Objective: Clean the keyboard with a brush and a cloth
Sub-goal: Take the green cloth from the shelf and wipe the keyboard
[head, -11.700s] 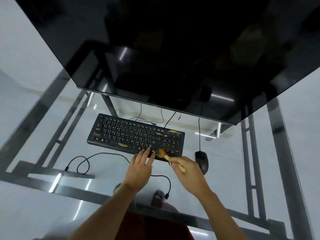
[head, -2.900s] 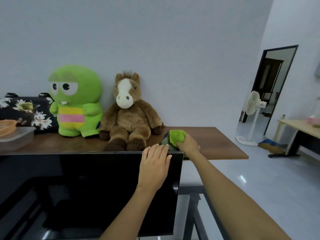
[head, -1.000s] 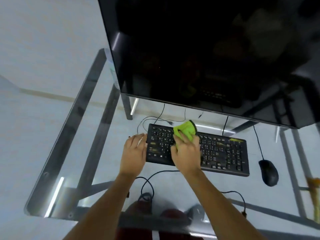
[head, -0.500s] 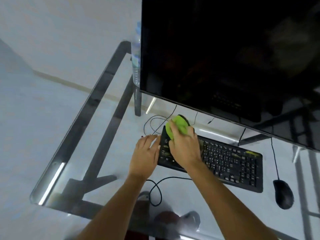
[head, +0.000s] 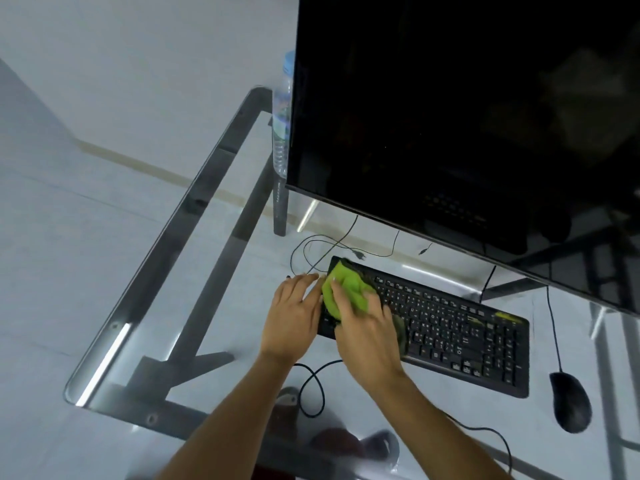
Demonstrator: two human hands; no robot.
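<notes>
A green cloth is gripped in the right hand and pressed onto the far-left corner of the black keyboard, which lies on the glass desk below the dark monitor. The left hand is laid flat, fingers straight, on the desk against the keyboard's left end. A black mouse is seen to the right of the keyboard, and a clear bottle is partly hidden behind the monitor's left edge.
</notes>
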